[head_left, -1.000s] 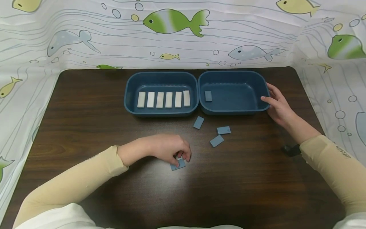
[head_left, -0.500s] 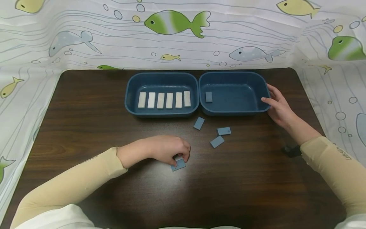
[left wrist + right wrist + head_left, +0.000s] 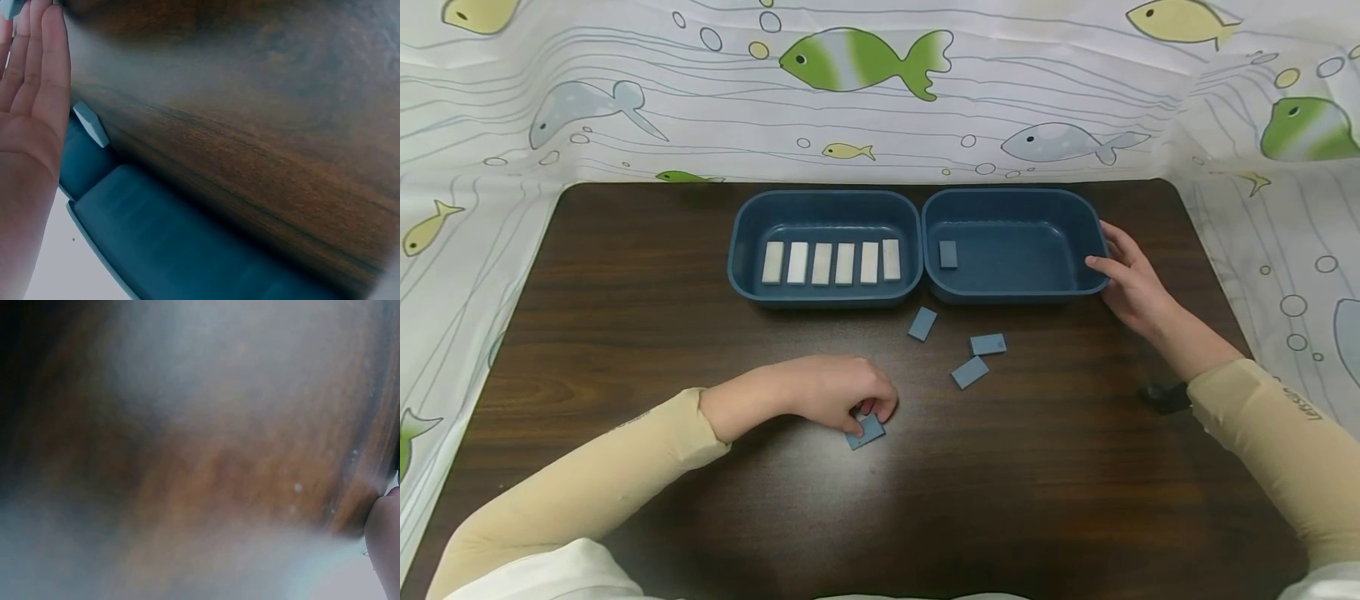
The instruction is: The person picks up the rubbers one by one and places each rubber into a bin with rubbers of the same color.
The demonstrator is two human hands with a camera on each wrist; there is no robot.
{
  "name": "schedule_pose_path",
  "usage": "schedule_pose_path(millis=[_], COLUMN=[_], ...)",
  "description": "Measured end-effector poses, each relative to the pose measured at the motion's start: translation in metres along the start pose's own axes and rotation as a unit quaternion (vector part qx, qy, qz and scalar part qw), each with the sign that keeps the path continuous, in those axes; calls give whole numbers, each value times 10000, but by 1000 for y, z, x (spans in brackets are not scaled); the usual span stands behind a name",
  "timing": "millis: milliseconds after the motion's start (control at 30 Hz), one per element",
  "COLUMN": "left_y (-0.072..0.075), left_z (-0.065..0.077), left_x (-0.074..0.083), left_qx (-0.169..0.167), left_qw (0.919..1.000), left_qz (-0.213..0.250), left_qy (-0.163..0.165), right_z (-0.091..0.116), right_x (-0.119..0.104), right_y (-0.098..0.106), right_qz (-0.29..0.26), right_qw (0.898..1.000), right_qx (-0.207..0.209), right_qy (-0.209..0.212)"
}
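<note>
My left hand point(image 3: 842, 390) is at the middle of the table, thumb and fingers pinching a small blue rectangular block point(image 3: 871, 430) low at the tabletop. Part of that block is under the fingers. At the far right, my right hand point(image 3: 1135, 287) holds the right end of a blue bin point(image 3: 1015, 296), its thumb over the rim and the other fingers along the outside. One blue block point(image 3: 948, 254) lies inside this bin near its left end. Between the bin and my left hand are three loose blue blocks: one block point(image 3: 922, 323) beside the bins, another point(image 3: 988, 343), and a third point(image 3: 970, 372).
A second blue bin point(image 3: 823, 302) stands against the first on its left, with several white blocks point(image 3: 822, 263) in a row inside. Behind the dark wooden table point(image 3: 625, 275) hangs a fish-patterned curtain point(image 3: 730, 108). The right wrist view is mostly blurred tabletop.
My left fingers have shifted slightly about the block, which has turned a little on the spot. My right hand keeps its hold on the bin.
</note>
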State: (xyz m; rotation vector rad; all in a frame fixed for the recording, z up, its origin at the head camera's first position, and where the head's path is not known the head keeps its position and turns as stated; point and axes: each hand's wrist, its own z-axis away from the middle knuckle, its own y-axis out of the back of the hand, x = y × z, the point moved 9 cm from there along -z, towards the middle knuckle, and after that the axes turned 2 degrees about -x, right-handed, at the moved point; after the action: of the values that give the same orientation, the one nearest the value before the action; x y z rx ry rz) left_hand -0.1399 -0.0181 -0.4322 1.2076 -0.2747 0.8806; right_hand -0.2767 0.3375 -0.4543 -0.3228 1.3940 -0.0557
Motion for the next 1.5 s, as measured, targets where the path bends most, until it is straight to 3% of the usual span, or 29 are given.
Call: schedule_pose_path(millis=[267, 633, 900, 1067, 1500], left_y=[1, 14, 35, 54, 97], left_z=[2, 0, -1, 0, 2], left_x=[-3, -3, -1, 3, 1], left_qx=[45, 227, 601, 1000, 2030], left_qw=[9993, 9995, 9979, 9944, 9791], left_qz=[351, 152, -179, -289, -89], left_qy=[-72, -156, -132, -186, -13], right_z=[0, 0, 0, 0, 0], right_x=[0, 0, -1, -1, -1], right_y=[0, 0, 0, 0, 0], right_qz=[42, -5, 53, 56, 72], right_qw=[10000, 10000, 10000, 10000, 10000], right_qx=[-19, -21, 7, 5, 12], right_qy=[-27, 21, 14, 9, -29])
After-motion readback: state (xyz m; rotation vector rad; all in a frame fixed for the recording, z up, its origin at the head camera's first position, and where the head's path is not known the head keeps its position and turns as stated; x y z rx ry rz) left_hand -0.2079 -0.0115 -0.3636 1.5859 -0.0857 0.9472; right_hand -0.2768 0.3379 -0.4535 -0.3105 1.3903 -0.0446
